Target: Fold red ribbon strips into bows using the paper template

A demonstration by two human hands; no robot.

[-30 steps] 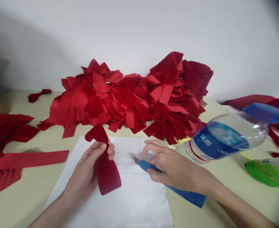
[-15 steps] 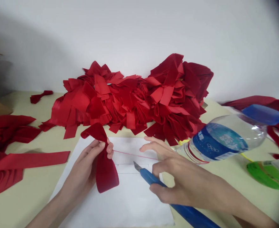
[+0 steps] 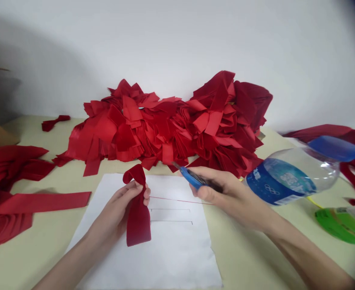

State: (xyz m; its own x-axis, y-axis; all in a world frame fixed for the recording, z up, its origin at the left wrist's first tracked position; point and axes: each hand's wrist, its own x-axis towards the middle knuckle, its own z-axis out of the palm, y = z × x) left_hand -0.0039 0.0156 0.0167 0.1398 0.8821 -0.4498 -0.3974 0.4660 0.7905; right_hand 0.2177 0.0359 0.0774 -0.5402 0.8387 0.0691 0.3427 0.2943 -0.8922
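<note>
A dark red velvet ribbon bow is pinched at its middle by my left hand, upright over a white paper sheet. From it a thin red thread runs taut to the right and passes behind my right hand. That hand is closed around a blue utility knife, whose blade tip points up and left toward the ribbon pile. Blade and thread are apart. Ruled black lines show on the paper beneath the thread.
A large heap of red ribbon pieces lies against the wall. More ribbon strips are at left, with a small bow behind them. To the right stand a blue-labelled plastic bottle and a green object.
My right hand has lifted the utility knife up and away from me, turning it and closing more fully round it. My left hand and the bow have shifted slightly right.
</note>
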